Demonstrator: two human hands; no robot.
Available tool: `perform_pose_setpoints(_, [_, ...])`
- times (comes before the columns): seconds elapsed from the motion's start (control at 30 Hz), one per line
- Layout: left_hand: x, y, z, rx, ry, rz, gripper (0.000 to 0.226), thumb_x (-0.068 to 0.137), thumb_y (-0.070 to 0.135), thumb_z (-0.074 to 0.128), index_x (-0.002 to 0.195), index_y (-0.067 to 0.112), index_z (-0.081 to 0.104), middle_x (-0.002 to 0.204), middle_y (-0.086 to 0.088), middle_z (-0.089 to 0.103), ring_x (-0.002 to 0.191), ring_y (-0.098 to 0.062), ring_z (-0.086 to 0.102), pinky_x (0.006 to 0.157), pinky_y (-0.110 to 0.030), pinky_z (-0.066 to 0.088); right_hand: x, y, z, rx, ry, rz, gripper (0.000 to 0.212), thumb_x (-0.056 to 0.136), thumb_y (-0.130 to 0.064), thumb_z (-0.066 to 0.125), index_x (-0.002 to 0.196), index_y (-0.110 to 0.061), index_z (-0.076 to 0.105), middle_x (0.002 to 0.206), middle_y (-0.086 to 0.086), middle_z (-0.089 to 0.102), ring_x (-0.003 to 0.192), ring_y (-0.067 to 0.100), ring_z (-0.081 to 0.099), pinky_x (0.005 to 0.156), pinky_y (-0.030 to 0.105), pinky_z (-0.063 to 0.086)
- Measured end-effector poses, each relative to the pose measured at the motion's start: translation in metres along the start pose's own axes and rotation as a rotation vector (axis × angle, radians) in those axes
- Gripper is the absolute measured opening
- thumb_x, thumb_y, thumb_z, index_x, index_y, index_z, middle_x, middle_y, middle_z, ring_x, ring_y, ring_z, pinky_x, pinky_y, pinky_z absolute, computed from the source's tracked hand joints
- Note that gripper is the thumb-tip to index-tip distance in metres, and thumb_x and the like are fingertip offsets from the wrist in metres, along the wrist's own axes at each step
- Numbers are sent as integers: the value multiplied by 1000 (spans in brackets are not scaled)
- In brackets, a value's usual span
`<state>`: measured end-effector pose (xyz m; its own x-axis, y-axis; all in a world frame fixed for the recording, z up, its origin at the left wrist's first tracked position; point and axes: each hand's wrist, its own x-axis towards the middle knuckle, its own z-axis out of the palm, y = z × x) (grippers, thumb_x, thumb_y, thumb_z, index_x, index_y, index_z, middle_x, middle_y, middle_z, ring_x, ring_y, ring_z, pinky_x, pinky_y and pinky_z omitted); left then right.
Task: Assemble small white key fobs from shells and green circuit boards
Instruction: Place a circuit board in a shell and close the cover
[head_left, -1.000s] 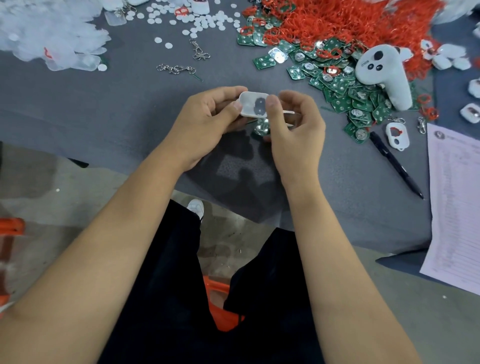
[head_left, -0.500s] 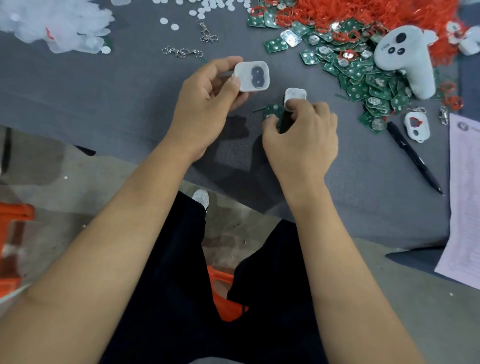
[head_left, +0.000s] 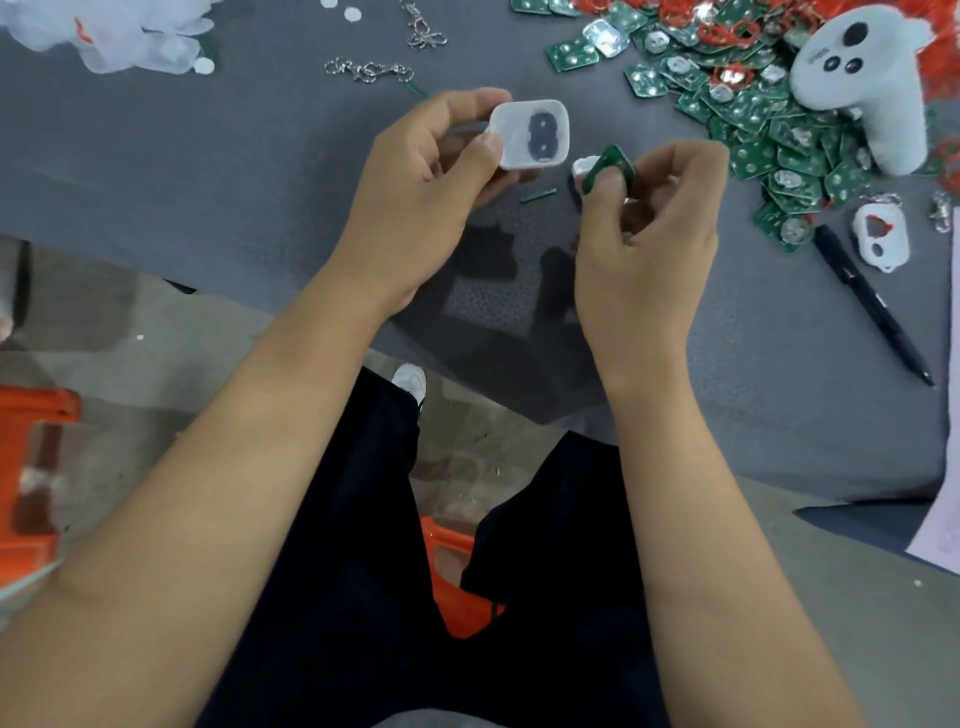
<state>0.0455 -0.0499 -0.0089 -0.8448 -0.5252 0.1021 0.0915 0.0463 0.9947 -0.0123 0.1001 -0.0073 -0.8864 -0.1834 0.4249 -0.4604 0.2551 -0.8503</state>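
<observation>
- The left hand (head_left: 431, 176) pinches a white shell (head_left: 530, 134) between thumb and fingers, hollow side up, with a dark button pad seated inside.
- The right hand (head_left: 649, 218) pinches a green circuit board (head_left: 610, 163), tilted, just beside the shell — not yet in it; something white shows under the same fingers, too hidden to name.
- Judging by this, the fob is at an early stage: board still to seat, then the shell to close.
- One fob-like white piece (head_left: 880, 238) lies on the table (head_left: 208, 171) near a pen (head_left: 872, 301); the board pile (head_left: 769, 135) stays large — plenty left.
</observation>
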Motion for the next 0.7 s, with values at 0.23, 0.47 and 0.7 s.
perform_pose_setpoints(0.23, [0,-1,0,-3,-1,0,23,104,10,54,123,14,66,107,0,77,105,-19,75,86,-25,60,5,6,-1,14,-62,19,27,99,-2,46,111,-9,70,77,8,64,63,31,55,60,45,46])
perform_pose_setpoints(0.47, [-2,2,-1,39,-39,15,23,105,10,56,126,9,66,98,9,78,100,-13,75,83,-25,61,11,0,4,-59,-162,97,16,99,-36,67,102,-24,76,80,-16,69,68,4,61,67,29,50])
perform_pose_setpoints(0.7, [-2,1,-3,37,-135,24,21,106,10,57,125,13,65,99,9,78,101,-15,75,84,-28,61,12,1,3,-105,-183,124,17,98,-36,67,98,-23,77,74,-10,68,65,2,57,63,29,48])
